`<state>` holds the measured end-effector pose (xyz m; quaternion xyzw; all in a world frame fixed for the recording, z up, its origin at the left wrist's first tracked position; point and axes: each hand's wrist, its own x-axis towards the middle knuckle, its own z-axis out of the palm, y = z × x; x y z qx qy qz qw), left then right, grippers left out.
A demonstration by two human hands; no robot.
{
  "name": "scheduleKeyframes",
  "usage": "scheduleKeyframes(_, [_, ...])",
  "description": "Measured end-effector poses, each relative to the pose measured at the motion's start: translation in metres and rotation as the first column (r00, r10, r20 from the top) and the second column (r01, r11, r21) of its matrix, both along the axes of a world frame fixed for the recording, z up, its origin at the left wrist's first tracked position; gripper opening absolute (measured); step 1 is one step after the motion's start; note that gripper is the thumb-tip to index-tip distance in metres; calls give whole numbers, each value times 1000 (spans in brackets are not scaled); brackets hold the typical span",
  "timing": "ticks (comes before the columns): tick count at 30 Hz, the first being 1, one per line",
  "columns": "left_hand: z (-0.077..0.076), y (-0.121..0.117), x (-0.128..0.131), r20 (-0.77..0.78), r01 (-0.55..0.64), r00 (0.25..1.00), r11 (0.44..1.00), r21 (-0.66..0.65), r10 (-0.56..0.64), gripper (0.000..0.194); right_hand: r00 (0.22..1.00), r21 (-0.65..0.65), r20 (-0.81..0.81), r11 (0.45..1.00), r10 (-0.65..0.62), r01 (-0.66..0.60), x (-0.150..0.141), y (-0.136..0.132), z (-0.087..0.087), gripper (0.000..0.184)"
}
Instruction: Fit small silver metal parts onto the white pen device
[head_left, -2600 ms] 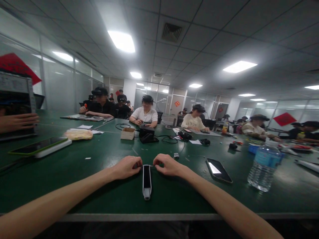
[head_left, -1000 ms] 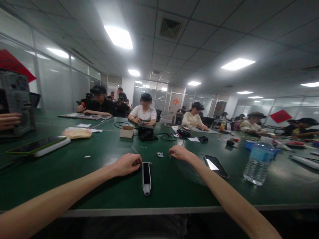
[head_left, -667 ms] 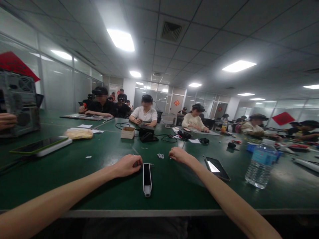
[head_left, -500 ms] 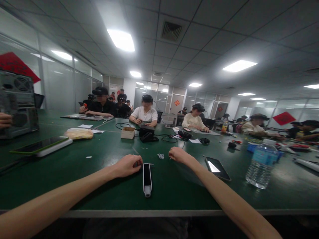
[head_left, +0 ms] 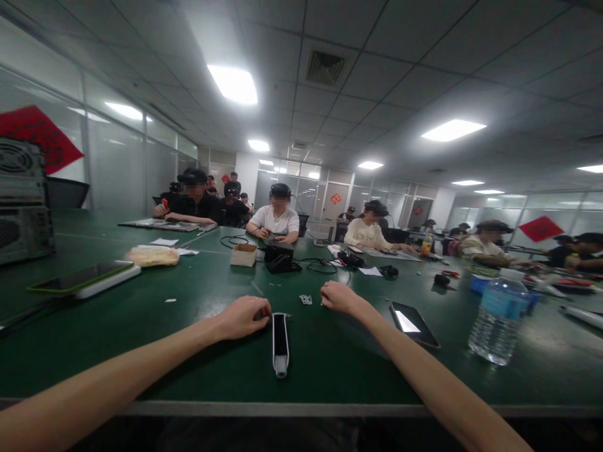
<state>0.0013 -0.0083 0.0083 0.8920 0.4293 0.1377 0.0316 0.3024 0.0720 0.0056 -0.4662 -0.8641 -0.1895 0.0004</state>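
Observation:
A long black-and-white handheld device (head_left: pixel 280 344) lies lengthwise on the green table (head_left: pixel 141 364), close to the near edge. My left hand (head_left: pixel 242 317) rests curled against the device's far end, its fingertips partly hidden. My right hand (head_left: pixel 339 297) sits to the right of that end, fingers curled down onto the tabletop with nothing visible in them. Just left of those fingers lies a small perforated metal plate (head_left: pixel 306 299).
A phone (head_left: pixel 414 324) lies to the right, beside a water bottle (head_left: pixel 498 320). Further off are a tablet (head_left: pixel 83 279), a computer case (head_left: pixel 21 201), a cardboard box (head_left: pixel 244 255) and a black unit with cables (head_left: pixel 281 262). Co-workers sit across the table.
My right hand has moved right, away from the device's end, and the metal plate now lies beside it. The other person's hand at the left edge has left the view.

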Motion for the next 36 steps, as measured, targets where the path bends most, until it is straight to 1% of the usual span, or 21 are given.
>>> scheduleKeyframes(3, [-1,1,0,-5,-3,1000,1000,7,3,21,1000,8,-21,1000,-4,4,-3,-5,4,18])
scheduleKeyframes(6, [-2,2,-1,2,4,1000,1000,3,-4,22,997,8,-63,999,36,-36,-11,-13,7,15])
scheduleKeyframes(10, [-2,2,-1,7,8,1000,1000,2,-8,22,983,19,-99,988,155,-154,-28,-27,7,12])
scheduleKeyframes(15, [-2,2,-1,5,14,1000,1000,20,-14,22,947,21,-131,956,293,-293,-49,-47,8,10])
scheduleKeyframes(21, [-5,4,0,-5,-2,1000,999,37,2,21,902,35,-158,915,403,-402,-58,-57,5,8])
scheduleKeyframes(26, [-6,5,0,-13,-7,1000,999,41,8,20,893,37,-161,907,420,-420,-59,-57,2,8])
scheduleKeyframes(31, [-7,5,-1,-4,6,1000,999,52,-6,19,896,28,-157,908,416,-417,-60,-59,3,8])
scheduleKeyframes(36, [-6,4,-1,1,-4,1000,999,42,4,18,891,22,-172,906,420,-423,-60,-60,4,7])
